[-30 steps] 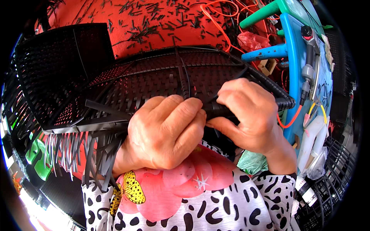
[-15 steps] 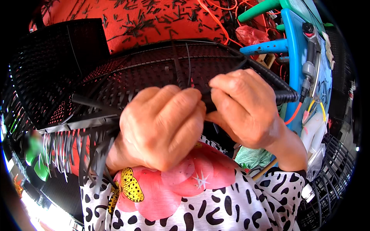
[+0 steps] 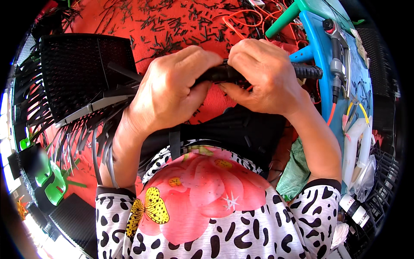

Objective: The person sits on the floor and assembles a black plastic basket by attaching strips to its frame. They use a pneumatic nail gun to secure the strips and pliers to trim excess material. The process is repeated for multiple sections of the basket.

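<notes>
A black wicker frame is held in front of me, with its strip-wrapped rail [image 3: 308, 71] running across the view. My left hand [image 3: 166, 93] is closed round the rail left of the middle, thumb below. My right hand [image 3: 267, 77] grips the same rail to the right, a short gap away, its thumb also underneath. At the far left the woven black panel [image 3: 86, 69] stands up, and loose flat strips [image 3: 82, 138] hang from its edge beside my left forearm. The fingertips of both hands are partly hidden behind the rail.
Black strip offcuts litter the red floor [image 3: 181, 30]. On the right, a blue stool [image 3: 317, 56] bears a power tool [image 3: 336, 60] with an orange cord. A green bag [image 3: 295, 170] lies by my right elbow, and green slippers [image 3: 56, 183] lie at left.
Both hands have moved farther away from my body with the rail. The woven surface that spread beyond my hands has tilted out of sight, and more red floor shows.
</notes>
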Demonstrator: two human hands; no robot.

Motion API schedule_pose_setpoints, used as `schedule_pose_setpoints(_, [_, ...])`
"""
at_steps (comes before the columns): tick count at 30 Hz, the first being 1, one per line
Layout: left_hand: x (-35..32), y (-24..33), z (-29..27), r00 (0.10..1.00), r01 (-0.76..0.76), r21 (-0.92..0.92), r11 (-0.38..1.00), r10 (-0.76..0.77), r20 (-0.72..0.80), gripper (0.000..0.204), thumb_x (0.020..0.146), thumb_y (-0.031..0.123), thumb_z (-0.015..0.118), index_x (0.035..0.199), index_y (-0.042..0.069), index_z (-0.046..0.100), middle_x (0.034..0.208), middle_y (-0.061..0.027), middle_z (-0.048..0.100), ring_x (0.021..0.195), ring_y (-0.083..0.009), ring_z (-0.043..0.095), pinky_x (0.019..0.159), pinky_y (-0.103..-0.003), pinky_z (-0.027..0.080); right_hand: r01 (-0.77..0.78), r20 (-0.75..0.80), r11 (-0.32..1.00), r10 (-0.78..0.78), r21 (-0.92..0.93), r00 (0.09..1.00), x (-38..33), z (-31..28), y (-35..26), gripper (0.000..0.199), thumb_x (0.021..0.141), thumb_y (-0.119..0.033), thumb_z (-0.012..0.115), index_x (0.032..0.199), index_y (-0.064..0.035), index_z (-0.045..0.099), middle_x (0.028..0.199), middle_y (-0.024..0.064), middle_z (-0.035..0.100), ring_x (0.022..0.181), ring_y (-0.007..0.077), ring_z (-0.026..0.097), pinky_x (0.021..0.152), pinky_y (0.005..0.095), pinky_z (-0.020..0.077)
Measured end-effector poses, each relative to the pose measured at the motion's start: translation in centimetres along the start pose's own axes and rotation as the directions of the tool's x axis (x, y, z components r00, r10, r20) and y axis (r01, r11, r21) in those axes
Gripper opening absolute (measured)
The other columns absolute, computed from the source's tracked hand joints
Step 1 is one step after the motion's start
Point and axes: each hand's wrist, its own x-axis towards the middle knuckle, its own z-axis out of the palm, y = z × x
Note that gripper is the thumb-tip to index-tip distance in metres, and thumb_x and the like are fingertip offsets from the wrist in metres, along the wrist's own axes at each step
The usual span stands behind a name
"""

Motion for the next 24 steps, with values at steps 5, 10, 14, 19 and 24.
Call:
schedule_pose_setpoints(5, [0.3, -0.3, 0.0, 0.998, 0.062, -0.019, 0.998, -0.062, -0.008, 0.058, 0.065, -0.011, 0.066, 0.121, 0.001, 0.056, 0.092, -0.0121, 0.067, 0.084, -0.0232, 0.069, 0.074, -0.030, 0.053, 0.072, -0.123, 0.980, -0.096, -0.187, 0.988, 0.6, 0.6, -0.1, 0.034, 0.061, -0.031, 0.076, 0.076, -0.0078, 0.056, 0.077, 0.0056, 0.052, 0.067, 0.0227, 0.057, 0.062, 0.0364, 0.0452])
schedule_pose_setpoints(10, [0.6, -0.6, -0.4, 0.995, 0.102, -0.080, 0.992, -0.101, 0.010, 0.060, 0.065, -0.012, 0.066, 0.122, 0.001, 0.055, 0.091, -0.0105, 0.068, 0.084, -0.0185, 0.068, 0.075, -0.028, 0.053, 0.122, -0.216, 0.959, -0.180, -0.257, 0.960, 1.0, 1.3, -0.1, 0.037, 0.063, -0.028, 0.073, 0.088, -0.0065, 0.056, 0.079, 0.0058, 0.055, 0.070, 0.0228, 0.058, 0.066, 0.0368, 0.0447])
schedule_pose_setpoints(14, [0.8, -1.4, -0.1, 0.997, 0.068, -0.155, 0.986, -0.073, -0.023, 0.059, 0.067, -0.014, 0.064, 0.123, 0.001, 0.055, 0.092, -0.0091, 0.068, 0.086, -0.0161, 0.067, 0.078, -0.027, 0.053, 0.119, -0.281, 0.961, -0.189, -0.248, 0.941, 0.8, 2.7, -0.2, 0.038, 0.064, -0.018, 0.069, 0.096, -0.0048, 0.054, 0.079, 0.0061, 0.056, 0.069, 0.0234, 0.058, 0.067, 0.0385, 0.0438])
schedule_pose_setpoints(19, [1.2, -1.2, -0.6, 0.994, 0.107, -0.097, 0.990, -0.109, -0.014, 0.057, 0.066, -0.015, 0.064, 0.120, 0.001, 0.056, 0.094, -0.0091, 0.068, 0.088, -0.0165, 0.067, 0.078, -0.027, 0.053, 0.109, -0.314, 0.972, -0.172, -0.208, 0.934, 1.6, 3.6, 0.0, 0.040, 0.062, -0.011, 0.065, 0.099, -0.0040, 0.053, 0.074, 0.0057, 0.053, 0.066, 0.0239, 0.056, 0.066, 0.0374, 0.0428])
schedule_pose_setpoints(24, [1.6, -1.1, -0.6, 0.995, 0.086, -0.025, 0.996, -0.087, -0.047, 0.056, 0.065, -0.012, 0.067, 0.119, 0.001, 0.057, 0.094, -0.0098, 0.067, 0.087, -0.0189, 0.068, 0.078, -0.028, 0.053, 0.081, -0.231, 0.981, -0.122, -0.177, 0.965, 1.6, 2.8, 0.2, 0.054, 0.063, -0.011, 0.073, 0.112, 0.0009, 0.051, 0.091, 0.0106, 0.061, 0.078, 0.0317, 0.062, 0.073, 0.0434, 0.0492])
